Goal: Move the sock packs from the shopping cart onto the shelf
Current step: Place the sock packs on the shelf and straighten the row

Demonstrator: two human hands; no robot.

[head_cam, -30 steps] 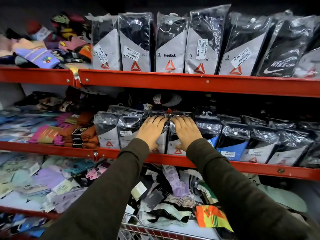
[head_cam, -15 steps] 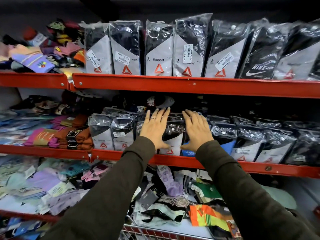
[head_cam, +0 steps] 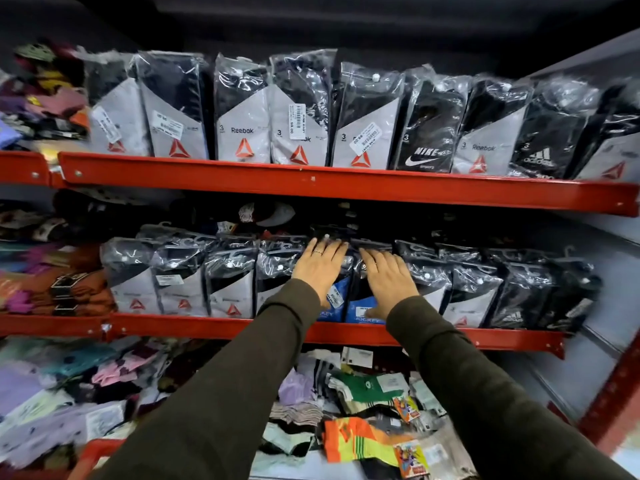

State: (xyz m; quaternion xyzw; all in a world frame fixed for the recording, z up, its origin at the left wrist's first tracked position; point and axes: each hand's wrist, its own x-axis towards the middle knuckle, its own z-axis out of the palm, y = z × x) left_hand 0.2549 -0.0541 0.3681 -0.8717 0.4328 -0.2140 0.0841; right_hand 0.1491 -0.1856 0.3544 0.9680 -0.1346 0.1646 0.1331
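Black, clear-wrapped sock packs stand in a row on the middle red shelf (head_cam: pixel 207 326). Among them are two blue-labelled packs: one (head_cam: pixel 333 299) under my left hand (head_cam: pixel 320 270), the other (head_cam: pixel 362 311) under my right hand (head_cam: pixel 389 284). Both hands lie flat against the fronts of these packs, palms down, fingers stretched and gripping nothing. Grey-and-black packs (head_cam: pixel 230 292) stand to the left of my hands. More black packs (head_cam: pixel 472 292) stand to the right. The cart is not clearly in view.
The upper red shelf (head_cam: pixel 311 183) carries a full row of sock packs (head_cam: pixel 242 116). Loose coloured socks (head_cam: pixel 360 441) are heaped on the bottom shelf below my arms. Folded brown and pink socks (head_cam: pixel 72 292) lie at the left. A red upright (head_cam: pixel 613 400) stands at the right.
Both hands slid to the right along the middle row, from the grey-labelled packs to the blue-labelled ones. The view swung right and nearer to the shelf.
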